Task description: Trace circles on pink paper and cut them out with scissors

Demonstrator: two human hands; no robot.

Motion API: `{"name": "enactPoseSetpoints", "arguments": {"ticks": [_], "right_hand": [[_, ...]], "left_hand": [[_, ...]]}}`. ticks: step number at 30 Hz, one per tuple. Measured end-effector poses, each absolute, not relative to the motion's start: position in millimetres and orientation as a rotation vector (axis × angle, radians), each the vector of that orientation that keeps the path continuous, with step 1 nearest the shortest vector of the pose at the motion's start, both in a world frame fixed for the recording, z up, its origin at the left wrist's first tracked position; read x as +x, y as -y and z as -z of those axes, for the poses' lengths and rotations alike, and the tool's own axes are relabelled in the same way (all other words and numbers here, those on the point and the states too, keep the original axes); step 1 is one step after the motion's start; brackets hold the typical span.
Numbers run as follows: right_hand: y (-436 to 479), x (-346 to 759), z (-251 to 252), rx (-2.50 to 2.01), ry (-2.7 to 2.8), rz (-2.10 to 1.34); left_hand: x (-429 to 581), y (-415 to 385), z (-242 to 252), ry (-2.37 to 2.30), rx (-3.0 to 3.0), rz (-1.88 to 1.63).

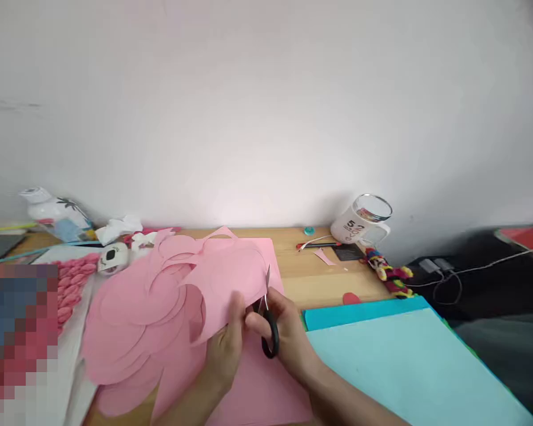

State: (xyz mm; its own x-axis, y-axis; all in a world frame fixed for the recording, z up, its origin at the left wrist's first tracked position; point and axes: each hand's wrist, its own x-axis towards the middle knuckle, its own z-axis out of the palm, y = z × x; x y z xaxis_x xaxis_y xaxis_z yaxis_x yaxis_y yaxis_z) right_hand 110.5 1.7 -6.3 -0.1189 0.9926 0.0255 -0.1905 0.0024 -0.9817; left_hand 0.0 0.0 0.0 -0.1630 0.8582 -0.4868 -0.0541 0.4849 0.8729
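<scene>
My right hand (288, 337) is closed round the black handles of a pair of scissors (268, 322), whose blades point up along the right edge of a pink paper sheet (231, 281). My left hand (226, 349) pinches the lower edge of that sheet, just left of the scissors. Under and left of the sheet lies a pile of cut pink paper circles (137, 325). More pink paper (266, 390) lies flat on the wooden table (320, 278) beneath both hands.
A stack of light blue paper (404, 367) lies to the right. A white mug (359, 223), a red pen (317, 244), a coloured cord (388, 272) and cables sit at the back right. Pink petals, a white punch (112, 257) and a bottle (55, 212) are at the left.
</scene>
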Motion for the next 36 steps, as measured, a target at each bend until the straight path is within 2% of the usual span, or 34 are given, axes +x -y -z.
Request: {"name": "enactPoseSetpoints", "arguments": {"ticks": [16,22,36], "right_hand": [[-3,110,-5,-1.019,1.156,-1.391],[-2,110,-3,-1.038,1.154,-1.39],[-3,111,-5,-1.054,1.144,-1.39]], "left_hand": [[2,2,5,-1.462,0.909,-1.207],[2,2,3,-1.446,0.842,-1.124],[3,1,0,-1.416,0.893,-1.229]]}}
